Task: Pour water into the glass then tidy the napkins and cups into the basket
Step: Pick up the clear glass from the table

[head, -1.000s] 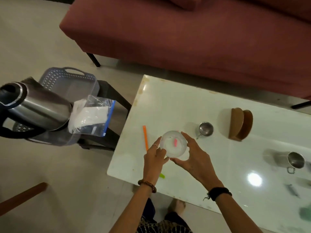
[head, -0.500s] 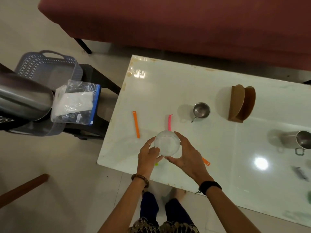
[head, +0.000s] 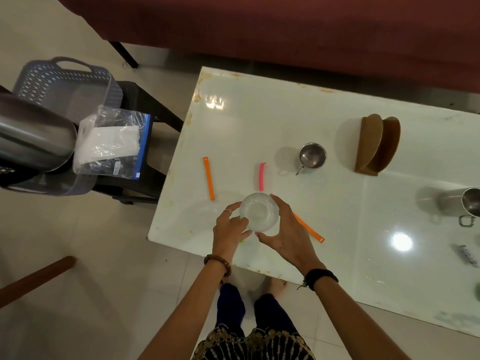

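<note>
Left hand [head: 230, 228] and right hand [head: 287, 233] both grasp the glass [head: 259, 215] near the table [head: 259, 120] edge; a tilt spills it.

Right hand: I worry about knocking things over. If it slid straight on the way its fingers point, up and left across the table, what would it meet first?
The right hand already cups the glass. Beyond the glass, the pink clip likely comes first, though depth is unclear.

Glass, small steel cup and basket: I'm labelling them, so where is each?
glass [head: 259, 215], head view, on its open top.
small steel cup [head: 312, 155], head view, inside bowl.
basket [head: 62, 81], head view, latticed far wall.
</note>
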A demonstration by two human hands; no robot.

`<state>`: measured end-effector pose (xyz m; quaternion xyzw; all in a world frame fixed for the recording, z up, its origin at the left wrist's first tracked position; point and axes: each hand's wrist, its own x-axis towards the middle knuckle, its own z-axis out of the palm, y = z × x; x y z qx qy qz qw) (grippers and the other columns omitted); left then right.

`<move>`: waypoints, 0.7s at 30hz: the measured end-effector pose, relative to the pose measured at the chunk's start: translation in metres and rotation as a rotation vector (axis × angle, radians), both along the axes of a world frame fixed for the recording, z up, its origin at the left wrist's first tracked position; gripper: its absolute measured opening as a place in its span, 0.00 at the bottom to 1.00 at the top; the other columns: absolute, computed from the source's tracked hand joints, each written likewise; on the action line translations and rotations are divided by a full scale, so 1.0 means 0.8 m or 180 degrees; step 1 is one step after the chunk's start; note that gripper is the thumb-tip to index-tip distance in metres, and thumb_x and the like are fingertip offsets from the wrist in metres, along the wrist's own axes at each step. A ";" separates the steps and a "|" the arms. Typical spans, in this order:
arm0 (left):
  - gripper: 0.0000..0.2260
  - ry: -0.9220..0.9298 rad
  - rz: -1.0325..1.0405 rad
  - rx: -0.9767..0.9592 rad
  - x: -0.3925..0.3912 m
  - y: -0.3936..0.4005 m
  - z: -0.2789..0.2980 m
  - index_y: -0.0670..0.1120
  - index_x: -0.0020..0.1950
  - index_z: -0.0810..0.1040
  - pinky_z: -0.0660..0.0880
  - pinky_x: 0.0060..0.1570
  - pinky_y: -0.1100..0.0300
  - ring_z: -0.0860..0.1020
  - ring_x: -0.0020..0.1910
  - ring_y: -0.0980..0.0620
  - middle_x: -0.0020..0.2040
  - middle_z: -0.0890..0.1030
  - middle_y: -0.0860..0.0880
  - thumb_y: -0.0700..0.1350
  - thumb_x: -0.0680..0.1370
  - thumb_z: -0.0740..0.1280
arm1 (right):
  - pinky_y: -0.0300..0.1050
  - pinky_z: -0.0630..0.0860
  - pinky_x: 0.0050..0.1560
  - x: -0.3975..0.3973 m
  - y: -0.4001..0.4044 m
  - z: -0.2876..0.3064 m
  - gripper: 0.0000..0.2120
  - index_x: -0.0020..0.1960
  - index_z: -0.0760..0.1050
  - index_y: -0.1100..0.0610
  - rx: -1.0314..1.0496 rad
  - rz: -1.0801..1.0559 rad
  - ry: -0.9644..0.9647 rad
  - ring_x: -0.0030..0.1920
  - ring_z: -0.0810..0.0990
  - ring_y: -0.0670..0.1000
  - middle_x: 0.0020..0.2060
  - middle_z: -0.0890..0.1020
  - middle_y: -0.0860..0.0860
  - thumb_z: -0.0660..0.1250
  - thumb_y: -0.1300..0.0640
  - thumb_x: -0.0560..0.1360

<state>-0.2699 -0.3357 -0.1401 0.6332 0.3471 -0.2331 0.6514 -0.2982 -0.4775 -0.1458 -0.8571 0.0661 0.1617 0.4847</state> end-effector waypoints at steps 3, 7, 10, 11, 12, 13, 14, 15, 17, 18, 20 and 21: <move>0.16 0.0043 0.0020 -0.0011 0.000 -0.003 -0.003 0.47 0.57 0.73 0.77 0.49 0.54 0.75 0.54 0.46 0.45 0.72 0.56 0.32 0.73 0.64 | 0.40 0.71 0.56 -0.001 0.001 -0.006 0.39 0.71 0.57 0.51 0.0013 -0.0019 0.0020 0.62 0.72 0.49 0.66 0.70 0.49 0.74 0.52 0.66; 0.17 0.0073 0.0001 -0.0019 0.002 -0.006 -0.004 0.46 0.59 0.74 0.78 0.49 0.54 0.76 0.52 0.47 0.42 0.73 0.54 0.31 0.73 0.64 | 0.43 0.73 0.56 -0.004 0.000 -0.011 0.40 0.71 0.57 0.50 0.0001 -0.0116 0.0057 0.62 0.72 0.49 0.66 0.69 0.48 0.74 0.50 0.66; 0.17 0.0082 -0.0081 -0.0055 0.004 -0.004 -0.002 0.44 0.60 0.73 0.77 0.51 0.53 0.76 0.49 0.48 0.40 0.74 0.51 0.31 0.74 0.64 | 0.45 0.74 0.55 -0.007 0.002 -0.010 0.40 0.72 0.55 0.48 -0.0056 -0.0180 0.0076 0.63 0.71 0.48 0.68 0.68 0.47 0.73 0.49 0.66; 0.18 0.0098 -0.0147 -0.0076 0.004 -0.002 -0.001 0.43 0.62 0.72 0.76 0.52 0.53 0.76 0.50 0.48 0.42 0.76 0.49 0.32 0.74 0.64 | 0.44 0.74 0.55 -0.008 0.003 -0.009 0.41 0.72 0.54 0.48 -0.0083 -0.0185 0.0063 0.63 0.70 0.47 0.68 0.67 0.47 0.73 0.49 0.67; 0.18 0.0118 -0.0236 -0.0104 0.004 0.001 -0.001 0.44 0.64 0.71 0.76 0.53 0.52 0.76 0.52 0.47 0.45 0.77 0.46 0.32 0.74 0.64 | 0.44 0.74 0.54 -0.009 0.005 -0.007 0.42 0.72 0.53 0.47 -0.0113 -0.0188 0.0044 0.64 0.68 0.47 0.69 0.66 0.47 0.73 0.49 0.67; 0.19 0.0133 -0.0338 -0.0129 0.003 0.004 0.000 0.45 0.64 0.71 0.75 0.55 0.52 0.75 0.56 0.45 0.51 0.78 0.43 0.34 0.75 0.64 | 0.45 0.74 0.54 -0.009 0.006 -0.005 0.42 0.73 0.52 0.48 -0.0151 -0.0192 0.0023 0.66 0.67 0.48 0.70 0.65 0.48 0.74 0.50 0.67; 0.18 0.0139 -0.0419 -0.0142 0.001 0.008 0.000 0.45 0.65 0.70 0.74 0.56 0.51 0.74 0.59 0.45 0.56 0.77 0.41 0.36 0.75 0.65 | 0.47 0.73 0.57 -0.010 0.008 -0.001 0.43 0.73 0.51 0.49 -0.0219 -0.0192 -0.0011 0.69 0.63 0.49 0.71 0.63 0.50 0.74 0.51 0.67; 0.17 0.0126 -0.0454 -0.0127 -0.001 0.011 0.000 0.46 0.64 0.70 0.74 0.56 0.52 0.74 0.60 0.45 0.59 0.75 0.41 0.37 0.75 0.66 | 0.48 0.69 0.62 -0.011 0.011 0.003 0.44 0.74 0.51 0.51 -0.0325 -0.0193 -0.0071 0.71 0.59 0.51 0.72 0.61 0.53 0.74 0.53 0.67; 0.14 -0.0003 -0.0372 -0.0059 -0.003 0.020 0.003 0.48 0.60 0.72 0.76 0.51 0.58 0.75 0.56 0.48 0.58 0.75 0.44 0.39 0.75 0.66 | 0.49 0.60 0.69 -0.012 0.022 0.017 0.42 0.74 0.52 0.54 -0.0544 -0.0288 -0.0286 0.73 0.54 0.54 0.73 0.59 0.55 0.73 0.56 0.68; 0.13 -0.0111 -0.0263 -0.0036 -0.003 0.025 0.006 0.48 0.58 0.73 0.76 0.46 0.62 0.75 0.53 0.50 0.56 0.75 0.45 0.38 0.75 0.66 | 0.46 0.58 0.69 -0.012 0.028 0.026 0.40 0.73 0.55 0.54 -0.0589 -0.0385 -0.0428 0.72 0.55 0.53 0.72 0.61 0.55 0.73 0.57 0.68; 0.10 -0.0293 0.0069 -0.0056 -0.005 0.047 0.014 0.47 0.54 0.75 0.76 0.41 0.66 0.77 0.48 0.53 0.51 0.78 0.46 0.37 0.75 0.65 | 0.34 0.58 0.66 -0.011 0.048 0.045 0.34 0.71 0.59 0.53 -0.0510 -0.0493 -0.0678 0.68 0.60 0.47 0.68 0.66 0.52 0.71 0.59 0.70; 0.09 -0.0371 0.0221 -0.0052 -0.008 0.062 0.018 0.47 0.52 0.76 0.76 0.41 0.65 0.77 0.48 0.53 0.48 0.79 0.46 0.36 0.75 0.65 | 0.27 0.58 0.64 -0.010 0.064 0.055 0.31 0.70 0.60 0.52 -0.0412 -0.0489 -0.0759 0.66 0.62 0.44 0.66 0.67 0.49 0.70 0.59 0.71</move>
